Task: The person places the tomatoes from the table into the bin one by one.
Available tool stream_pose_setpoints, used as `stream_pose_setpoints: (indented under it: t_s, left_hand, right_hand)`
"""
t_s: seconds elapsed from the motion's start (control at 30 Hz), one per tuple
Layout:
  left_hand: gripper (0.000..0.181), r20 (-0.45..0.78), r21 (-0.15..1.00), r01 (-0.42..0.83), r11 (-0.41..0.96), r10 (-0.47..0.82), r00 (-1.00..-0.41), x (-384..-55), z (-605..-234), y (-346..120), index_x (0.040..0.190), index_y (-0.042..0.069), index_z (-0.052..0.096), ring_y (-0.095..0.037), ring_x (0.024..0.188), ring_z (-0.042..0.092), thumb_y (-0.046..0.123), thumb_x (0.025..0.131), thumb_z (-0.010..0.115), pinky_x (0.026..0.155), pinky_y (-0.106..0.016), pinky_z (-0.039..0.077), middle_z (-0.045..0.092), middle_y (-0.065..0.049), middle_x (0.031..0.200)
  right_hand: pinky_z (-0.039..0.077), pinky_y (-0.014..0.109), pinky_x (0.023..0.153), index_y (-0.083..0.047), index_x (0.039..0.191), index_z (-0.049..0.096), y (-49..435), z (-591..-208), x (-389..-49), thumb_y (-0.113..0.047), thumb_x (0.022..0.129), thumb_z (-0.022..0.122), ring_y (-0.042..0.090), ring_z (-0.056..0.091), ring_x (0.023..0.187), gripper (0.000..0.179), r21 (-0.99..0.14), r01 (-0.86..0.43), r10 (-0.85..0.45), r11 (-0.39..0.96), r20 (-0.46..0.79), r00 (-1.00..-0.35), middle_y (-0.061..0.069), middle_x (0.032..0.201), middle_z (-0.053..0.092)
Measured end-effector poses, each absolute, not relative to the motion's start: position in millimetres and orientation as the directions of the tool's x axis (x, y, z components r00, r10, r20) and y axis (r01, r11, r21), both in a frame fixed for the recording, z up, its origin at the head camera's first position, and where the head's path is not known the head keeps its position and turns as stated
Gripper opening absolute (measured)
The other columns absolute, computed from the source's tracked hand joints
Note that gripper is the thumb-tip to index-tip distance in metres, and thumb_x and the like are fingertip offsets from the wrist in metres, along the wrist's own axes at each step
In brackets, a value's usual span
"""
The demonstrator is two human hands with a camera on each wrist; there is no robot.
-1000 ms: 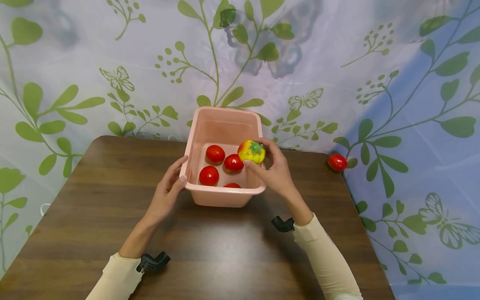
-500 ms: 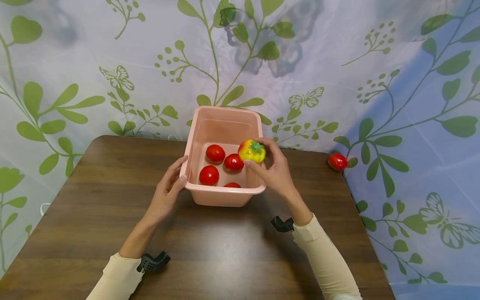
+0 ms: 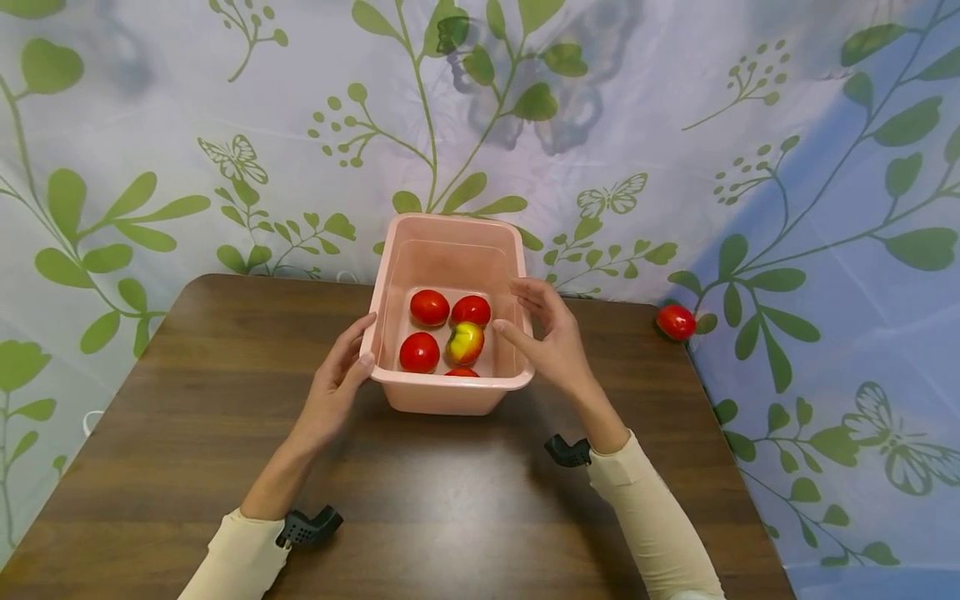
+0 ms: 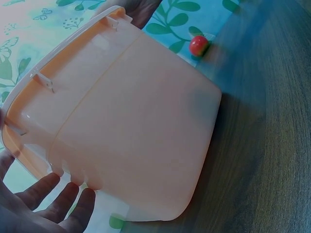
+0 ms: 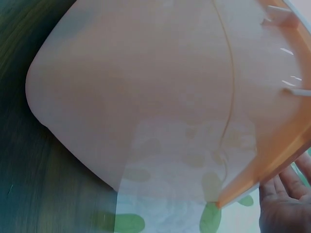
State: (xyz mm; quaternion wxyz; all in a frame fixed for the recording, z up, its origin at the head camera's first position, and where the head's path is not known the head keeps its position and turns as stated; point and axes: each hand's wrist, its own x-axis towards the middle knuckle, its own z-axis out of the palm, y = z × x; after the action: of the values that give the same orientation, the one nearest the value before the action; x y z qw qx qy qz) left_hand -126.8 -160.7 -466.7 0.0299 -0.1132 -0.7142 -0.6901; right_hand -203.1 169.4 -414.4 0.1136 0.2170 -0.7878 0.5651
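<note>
A pink plastic bin stands on the table in the head view. My left hand grips its left rim, thumb at the front corner; in the left wrist view, fingertips press against the outer wall. Inside lie several glossy red tomato-like fruits and one yellow-and-red fruit among them. My right hand is at the right rim, thumb over the bin and fingers spread, holding nothing. In the right wrist view that hand shows at the lower right, beside the rim.
Another red fruit rests at the table's far right corner, against the patterned cloth backdrop. The brown wooden table extends in front of the bin. The backdrop rises right behind the bin.
The yellow-and-red fruit has left my right hand and now lies in the bin, lower and to the left. My right fingers have spread. The left hand keeps its place on the rim.
</note>
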Motion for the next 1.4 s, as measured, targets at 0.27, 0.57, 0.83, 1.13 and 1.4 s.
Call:
stream_pose_setpoints:
  t_s: [0.27,0.57,0.83,1.13,1.4]
  left_hand:
    - [0.056,0.194,0.980,0.198,0.028,0.117,-0.974,-126.8,-466.3,-160.5,0.168,0.028,0.037,-0.047,0.148,0.047,0.018,0.114,0.050,0.106,-0.015,0.052,0.045,-0.023,0.166]
    - [0.057,0.197,0.979,0.202,0.021,0.135,-0.971,-128.3,-466.9,-158.3,0.169,0.027,0.036,-0.049,0.150,0.045,0.018,0.114,0.050,0.107,-0.015,0.051,0.043,-0.020,0.168]
    - [0.057,0.195,0.979,0.200,0.028,0.122,-0.973,-127.0,-466.0,-159.1,0.169,0.027,0.036,-0.036,0.148,0.051,0.017,0.114,0.050,0.106,-0.015,0.052,0.044,-0.023,0.167]
    - [0.057,0.195,0.979,0.201,0.045,0.116,-0.974,-127.9,-469.6,-162.2,0.168,0.029,0.036,-0.046,0.148,0.048,0.019,0.114,0.050,0.106,-0.016,0.052,0.044,-0.021,0.167]
    - [0.057,0.230,0.971,0.236,0.030,0.127,-0.965,-128.6,-471.8,-162.9,0.168,0.025,0.037,-0.038,0.150,0.050,0.014,0.114,0.050,0.109,-0.017,0.051,0.044,-0.022,0.167]
  right_hand:
    - [0.047,0.049,0.124,-0.011,0.147,0.058,172.0,-413.8,-203.2,-0.011,0.092,0.084,0.032,0.062,0.139,0.060,-0.845,-0.470,-0.211,0.256,0.425,-0.880,0.008,0.147,0.065]
    - [0.048,0.037,0.123,-0.004,0.144,0.060,204.0,-417.8,-212.8,0.002,0.090,0.083,0.022,0.063,0.138,0.058,-0.820,-0.511,-0.141,0.259,0.491,-0.860,0.017,0.144,0.065]
    - [0.048,0.028,0.120,-0.005,0.142,0.063,260.6,-436.2,-233.8,-0.003,0.093,0.082,0.014,0.065,0.134,0.053,-0.834,-0.445,0.008,0.325,0.473,-0.881,0.014,0.142,0.067]
    - [0.044,0.050,0.125,-0.002,0.141,0.063,328.6,-468.2,-262.4,-0.005,0.093,0.082,0.038,0.061,0.140,0.052,-0.839,-0.290,0.204,0.460,0.418,-0.885,0.021,0.145,0.066]
    - [0.049,0.045,0.111,-0.005,0.142,0.064,376.3,-492.4,-279.1,-0.016,0.097,0.080,0.036,0.061,0.129,0.050,-0.798,-0.140,0.323,0.586,0.388,-0.863,0.023,0.139,0.067]
